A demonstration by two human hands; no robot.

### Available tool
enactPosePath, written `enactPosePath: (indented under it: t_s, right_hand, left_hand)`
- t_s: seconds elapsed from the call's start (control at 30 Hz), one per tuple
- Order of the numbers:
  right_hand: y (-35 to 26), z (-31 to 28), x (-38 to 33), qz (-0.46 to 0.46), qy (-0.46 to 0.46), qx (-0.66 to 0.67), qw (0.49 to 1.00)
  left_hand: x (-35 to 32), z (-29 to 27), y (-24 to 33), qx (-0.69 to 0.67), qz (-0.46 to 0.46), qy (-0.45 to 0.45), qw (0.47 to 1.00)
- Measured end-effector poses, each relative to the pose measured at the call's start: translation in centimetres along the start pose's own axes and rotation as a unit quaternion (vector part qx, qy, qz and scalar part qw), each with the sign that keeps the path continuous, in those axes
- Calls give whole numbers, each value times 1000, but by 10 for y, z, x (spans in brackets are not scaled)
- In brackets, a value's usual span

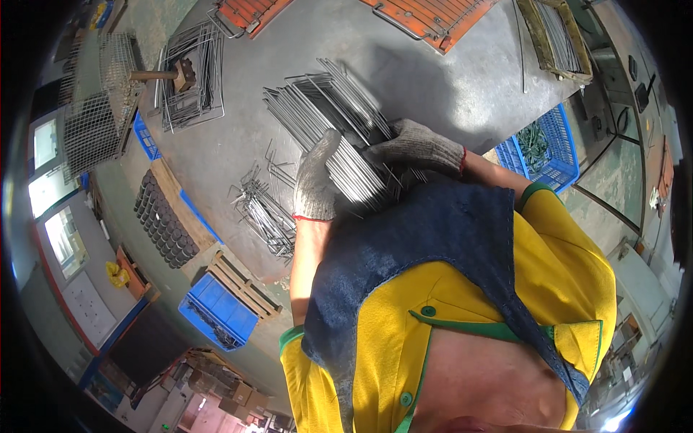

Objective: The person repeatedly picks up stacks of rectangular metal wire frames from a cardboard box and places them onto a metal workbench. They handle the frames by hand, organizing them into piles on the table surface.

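Note:
A thick bundle of thin grey metal rods [299,108] lies slantwise on the metal table, close to my apron. Some of its rods look bent at the ends. My left hand [317,173], in a grey knit glove with a red cuff, grips the bundle's left side, thumb over the rods and fingers mostly hidden. From the right, my gloved right hand [419,146] closes on the bundle's other side, its fingertips partly lost in shadow among the rods. A loose heap of short bent wires [263,209] sits left of my left hand.
Wire frames [209,79] with a wooden-handled hammer [166,75] on them lie far left. Orange slatted panels [447,18] lie along the far edge. A rod-filled box [556,40] stands far right. Blue crates [567,159] flank the table [476,94].

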State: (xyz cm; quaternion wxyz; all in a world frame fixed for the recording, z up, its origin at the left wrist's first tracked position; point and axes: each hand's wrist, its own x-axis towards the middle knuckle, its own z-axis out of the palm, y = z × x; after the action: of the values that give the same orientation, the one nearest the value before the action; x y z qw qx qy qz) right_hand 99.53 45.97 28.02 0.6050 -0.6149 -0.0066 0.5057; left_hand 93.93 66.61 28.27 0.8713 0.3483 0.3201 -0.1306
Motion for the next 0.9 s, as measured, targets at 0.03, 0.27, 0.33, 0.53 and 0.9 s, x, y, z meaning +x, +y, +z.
enactPosePath:
  t_s: [0.03, 0.27, 0.33, 0.53, 0.9]
  right_hand:
    - [2, -1, 2, -3, 1, -16, 1000]
    - [-3, 10, 4, -24, 22, -77, 997]
    - [0, 9, 5, -32, 17, -45, 998]
    - [-7, 1, -1, -6, 38, -45, 998]
    - [-7, 5, -7, 10, 9, 25, 1000]
  left_hand:
    - [0, 4, 1, -1, -1, -5, 1000]
    - [-11, 29, 5, 19, 36, 57, 998]
    - [-18, 40, 9, 18, 31, 73, 997]
    - [-16, 29, 7, 3, 21, 4, 1000]
    - [-7, 18, 4, 1, -2, -8, 1000]
